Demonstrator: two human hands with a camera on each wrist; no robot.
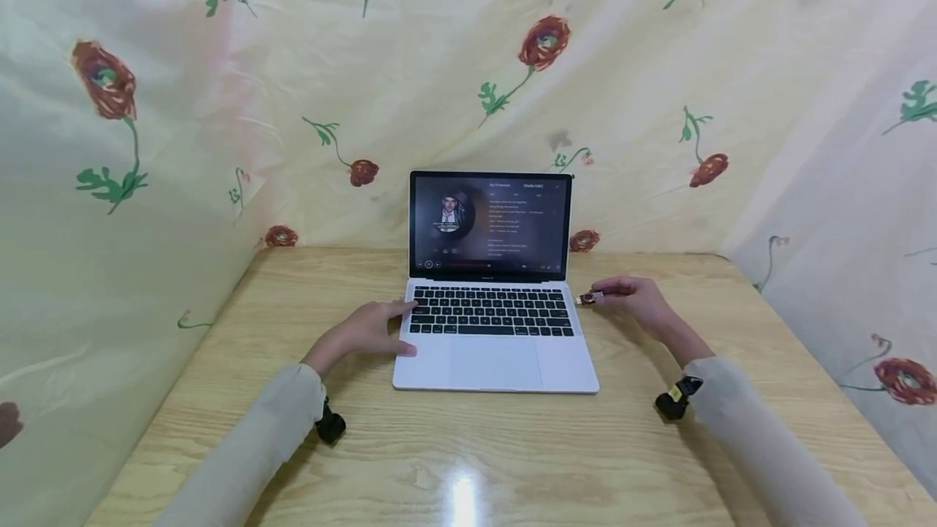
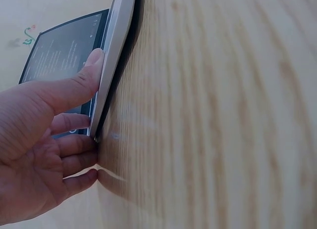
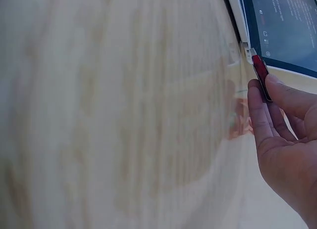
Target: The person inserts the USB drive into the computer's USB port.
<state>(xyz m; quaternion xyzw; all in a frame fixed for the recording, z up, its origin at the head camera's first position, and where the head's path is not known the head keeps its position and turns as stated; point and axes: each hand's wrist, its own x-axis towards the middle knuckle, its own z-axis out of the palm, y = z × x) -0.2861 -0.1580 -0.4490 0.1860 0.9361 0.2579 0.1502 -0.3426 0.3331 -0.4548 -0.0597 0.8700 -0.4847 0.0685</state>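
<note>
An open laptop (image 1: 492, 360) stands on the wooden table, its lit screen (image 1: 527, 222) showing a music player with lines of text. My left hand (image 1: 369, 327) rests on the laptop's left edge. Its thumb (image 2: 93, 66) lies on top of the base, while the lower fingers extend along the side, close to the tabletop. On the other side, my right hand (image 1: 638, 299) pinches a red USB flash drive (image 3: 261, 70) with a metal cover between thumb and fingertips. The drive's plug end points at the laptop's right side, right by the edge near the hinge.
Wood-grain tabletop (image 1: 454, 437) surrounds the laptop. A pale cloth (image 1: 439, 63) with red flowers hangs behind and on both sides of the table. Small black cameras sit at both wrists, below the light sleeves (image 1: 769, 437).
</note>
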